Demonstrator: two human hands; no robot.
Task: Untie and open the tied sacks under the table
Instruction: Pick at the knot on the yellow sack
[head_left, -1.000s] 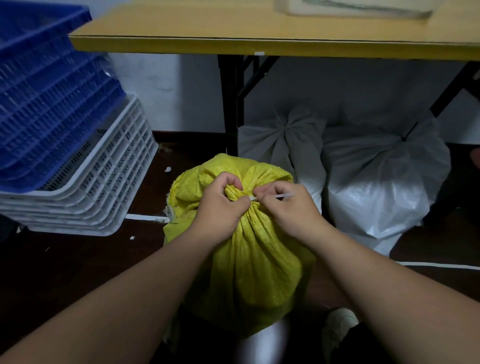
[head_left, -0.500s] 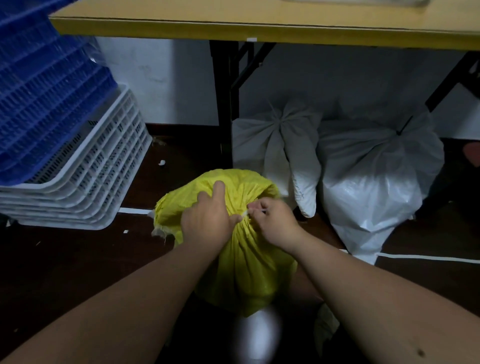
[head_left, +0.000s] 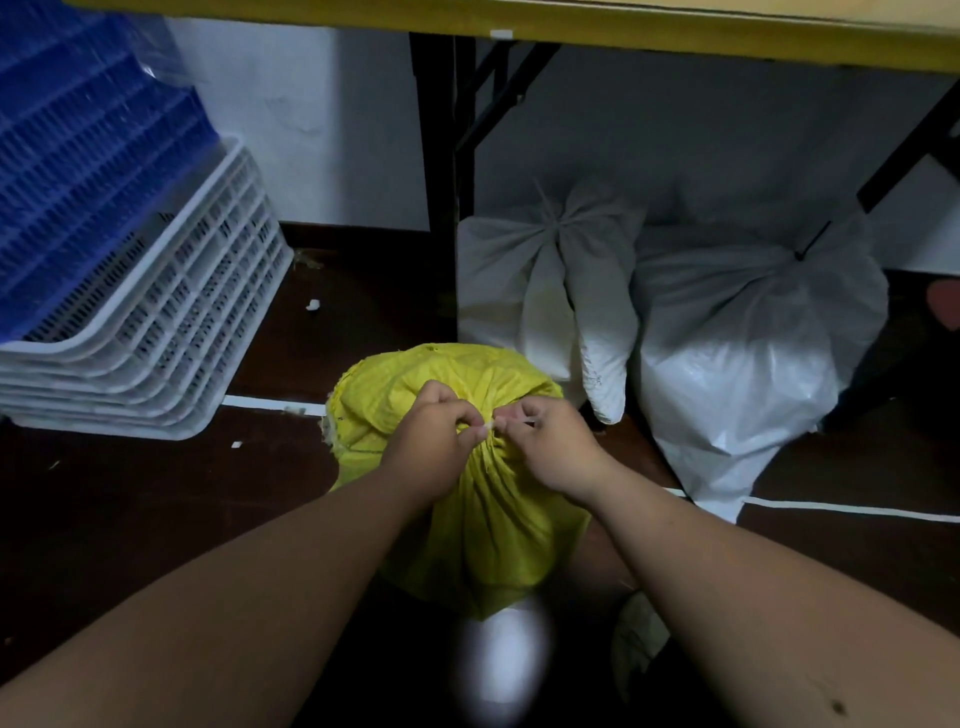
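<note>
Above us runs the yellow desk (head_left: 675, 36); beneath it two tied white sacks (head_left: 737, 364) lean at the wall. Left of them sit stacked white crates (head_left: 156, 332) under blue crates (head_left: 78, 156). On the floor in front of us stands the yellow sack (head_left: 483, 519), neck bunched. Our left hand (head_left: 431, 447) and right hand (head_left: 556, 447) each pinch the pale tie (head_left: 489, 427) at its neck.
</note>
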